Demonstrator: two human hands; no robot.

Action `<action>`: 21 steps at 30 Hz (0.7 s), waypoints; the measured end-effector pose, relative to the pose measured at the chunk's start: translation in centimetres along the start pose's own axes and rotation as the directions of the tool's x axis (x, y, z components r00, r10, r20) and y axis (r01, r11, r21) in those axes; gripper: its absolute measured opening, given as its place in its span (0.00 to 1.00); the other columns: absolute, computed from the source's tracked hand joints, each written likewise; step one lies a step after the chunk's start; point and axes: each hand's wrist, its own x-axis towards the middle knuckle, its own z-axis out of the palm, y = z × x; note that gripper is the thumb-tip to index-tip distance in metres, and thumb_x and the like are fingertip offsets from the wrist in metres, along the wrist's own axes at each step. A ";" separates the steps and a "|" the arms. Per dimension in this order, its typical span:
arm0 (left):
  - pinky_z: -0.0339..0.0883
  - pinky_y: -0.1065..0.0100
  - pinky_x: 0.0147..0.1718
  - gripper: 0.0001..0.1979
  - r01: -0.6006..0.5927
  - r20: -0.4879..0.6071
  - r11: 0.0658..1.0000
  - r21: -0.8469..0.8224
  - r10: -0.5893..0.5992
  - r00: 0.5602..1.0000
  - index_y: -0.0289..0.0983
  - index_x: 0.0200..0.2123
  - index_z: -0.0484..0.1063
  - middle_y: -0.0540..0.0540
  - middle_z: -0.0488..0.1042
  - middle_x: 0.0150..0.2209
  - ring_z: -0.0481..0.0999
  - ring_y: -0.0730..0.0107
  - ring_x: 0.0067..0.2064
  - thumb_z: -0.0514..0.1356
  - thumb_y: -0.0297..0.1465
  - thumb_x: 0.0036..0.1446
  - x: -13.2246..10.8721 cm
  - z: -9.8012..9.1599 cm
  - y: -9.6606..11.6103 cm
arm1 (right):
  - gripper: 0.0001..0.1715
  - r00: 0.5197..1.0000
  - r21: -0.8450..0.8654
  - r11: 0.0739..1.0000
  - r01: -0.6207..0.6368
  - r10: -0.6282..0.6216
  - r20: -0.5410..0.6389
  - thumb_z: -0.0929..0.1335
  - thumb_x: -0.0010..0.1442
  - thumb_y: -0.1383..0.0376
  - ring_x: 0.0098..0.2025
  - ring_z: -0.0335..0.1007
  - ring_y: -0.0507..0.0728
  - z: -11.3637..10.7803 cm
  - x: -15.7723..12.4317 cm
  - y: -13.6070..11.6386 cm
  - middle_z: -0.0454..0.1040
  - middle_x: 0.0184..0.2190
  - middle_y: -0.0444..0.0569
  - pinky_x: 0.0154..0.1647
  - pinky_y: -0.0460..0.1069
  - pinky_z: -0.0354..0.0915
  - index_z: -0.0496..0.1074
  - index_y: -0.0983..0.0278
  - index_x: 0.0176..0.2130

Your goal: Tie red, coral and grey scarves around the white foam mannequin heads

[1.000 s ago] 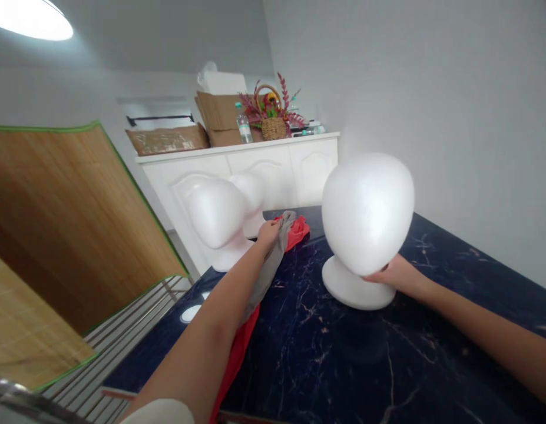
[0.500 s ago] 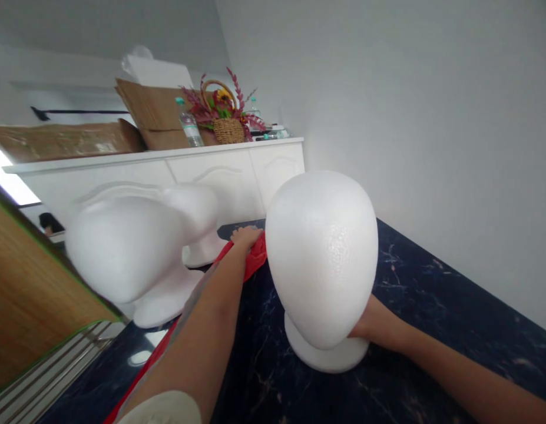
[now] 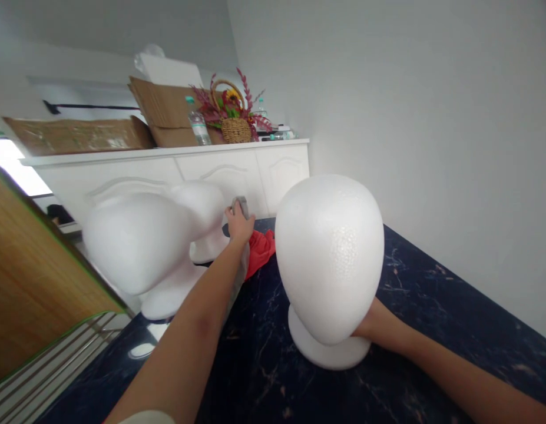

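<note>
A white foam mannequin head point(image 3: 330, 253) stands upright on its round base on the dark marbled tabletop. My right hand point(image 3: 365, 323) is at its neck and appears to grip it, though the fingers are hidden behind the head. Farther off, my left hand point(image 3: 240, 225) is closed on a grey cloth point(image 3: 241, 204), part of which sticks up above the fingers. More grey cloth hangs beneath my left forearm. Red cloth point(image 3: 259, 253) lies bunched on the table just right of that hand; whether the two are one piece I cannot tell.
Two more white foam heads, a nearer one point(image 3: 135, 241) and a farther one point(image 3: 199, 206), stand left of my left arm. Behind is a white cabinet point(image 3: 219, 168) bearing cardboard boxes point(image 3: 160, 112), bottles and a flower basket point(image 3: 236, 131). A wall borders the table's right side.
My left hand has risen from the red cloth, lifting grey cloth with it. The red cloth along my left forearm has drawn away. My right hand stays at the foam head's neck; the view has shifted slightly.
</note>
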 end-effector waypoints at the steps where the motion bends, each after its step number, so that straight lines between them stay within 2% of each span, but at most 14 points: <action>1: 0.64 0.46 0.59 0.32 -0.003 -0.046 1.000 0.000 0.003 0.999 0.39 0.68 0.54 0.34 0.53 0.68 0.66 0.49 0.62 0.60 0.37 0.64 0.2 -0.7 -0.1 | 0.63 1.000 -0.003 1.000 -0.001 0.001 -0.002 0.80 0.45 0.50 0.61 0.65 0.72 0.0 0.0 0.2 0.65 0.63 0.60 0.63 0.68 0.62 0.53 0.60 0.69; 4: 0.63 0.52 0.61 0.42 -0.097 -0.134 0.995 0.008 0.097 0.986 0.43 0.72 0.42 0.35 0.43 0.71 0.65 0.48 0.64 0.61 0.37 0.61 0.7 -3.7 -0.2 | 0.59 1.000 -0.007 1.000 0.000 0.000 -0.021 0.80 0.45 0.51 0.61 0.65 0.72 -0.1 0.0 1.0 0.66 0.61 0.63 0.63 0.67 0.61 0.58 0.64 0.67; 7: 0.63 0.52 0.61 0.43 -0.181 -0.079 0.979 0.093 0.188 0.979 0.43 0.72 0.38 0.35 0.46 0.70 0.66 0.49 0.63 0.59 0.37 0.62 0.8 -6.9 -0.4 | 0.58 0.999 -0.035 0.999 -0.025 0.024 -0.036 0.80 0.44 0.52 0.62 0.63 0.73 -0.2 0.1 1.4 0.65 0.62 0.63 0.64 0.67 0.58 0.59 0.65 0.66; 8: 0.63 0.52 0.61 0.39 -0.184 -0.029 0.975 0.125 0.189 0.982 0.40 0.72 0.41 0.34 0.50 0.68 0.67 0.49 0.62 0.58 0.37 0.64 0.7 -7.7 -0.6 | 0.59 0.999 -0.045 0.998 -0.040 0.039 -0.037 0.80 0.44 0.52 0.62 0.62 0.73 -0.3 0.1 1.5 0.65 0.62 0.63 0.64 0.68 0.58 0.58 0.64 0.67; 10: 0.66 0.51 0.58 0.28 -0.180 0.107 0.968 0.174 0.164 0.981 0.36 0.67 0.56 0.34 0.63 0.62 0.71 0.52 0.58 0.55 0.36 0.66 0.1 -8.5 -1.4 | 0.63 0.997 -0.062 0.996 -0.062 0.059 -0.054 0.80 0.42 0.51 0.62 0.62 0.74 -0.3 0.2 1.5 0.64 0.63 0.63 0.64 0.69 0.57 0.56 0.64 0.68; 12: 0.69 0.51 0.54 0.18 -0.208 0.250 0.958 0.199 0.156 0.956 0.35 0.56 0.69 0.38 0.72 0.53 0.75 0.56 0.53 0.56 0.36 0.67 -0.9 -8.2 -2.4 | 0.64 0.995 -0.078 0.995 -0.062 0.055 -0.077 0.79 0.42 0.49 0.63 0.61 0.74 -0.4 0.2 1.4 0.63 0.63 0.64 0.65 0.69 0.55 0.55 0.64 0.68; 14: 0.71 0.52 0.51 0.15 -0.261 0.365 0.943 0.208 0.173 0.915 0.35 0.50 0.72 0.41 0.74 0.51 0.75 0.59 0.51 0.59 0.37 0.66 -2.3 -7.1 -3.5 | 0.64 0.996 -0.087 0.995 -0.048 0.040 -0.084 0.79 0.42 0.48 0.63 0.60 0.74 -0.4 0.2 1.3 0.62 0.63 0.65 0.66 0.69 0.54 0.55 0.64 0.68; 16: 0.71 0.52 0.52 0.15 -0.310 0.431 0.925 0.218 0.194 0.881 0.36 0.50 0.72 0.41 0.73 0.53 0.74 0.59 0.52 0.60 0.37 0.65 -4.1 -5.5 -4.2 | 0.64 0.996 -0.086 0.996 -0.039 0.032 -0.078 0.78 0.42 0.47 0.64 0.60 0.74 -0.5 0.2 1.1 0.62 0.64 0.65 0.66 0.68 0.54 0.55 0.64 0.68; 18: 0.67 0.48 0.56 0.18 -0.336 0.449 0.909 0.246 0.201 0.871 0.37 0.54 0.70 0.40 0.69 0.58 0.71 0.55 0.57 0.60 0.37 0.64 -5.8 -3.7 -4.4 | 0.64 0.996 -0.080 0.996 -0.045 0.039 -0.075 0.78 0.42 0.46 0.64 0.60 0.74 -0.5 0.2 0.9 0.62 0.63 0.64 0.66 0.68 0.55 0.55 0.64 0.68; 21: 0.55 0.40 0.62 0.25 -0.323 0.399 0.893 0.314 0.185 0.898 0.37 0.59 0.66 0.38 0.61 0.64 0.60 0.47 0.65 0.63 0.39 0.62 -8.0 -1.5 -4.1 | 0.64 0.997 -0.055 0.997 -0.059 0.055 -0.060 0.79 0.42 0.47 0.63 0.60 0.73 -0.6 0.2 0.7 0.63 0.62 0.64 0.66 0.68 0.56 0.54 0.64 0.68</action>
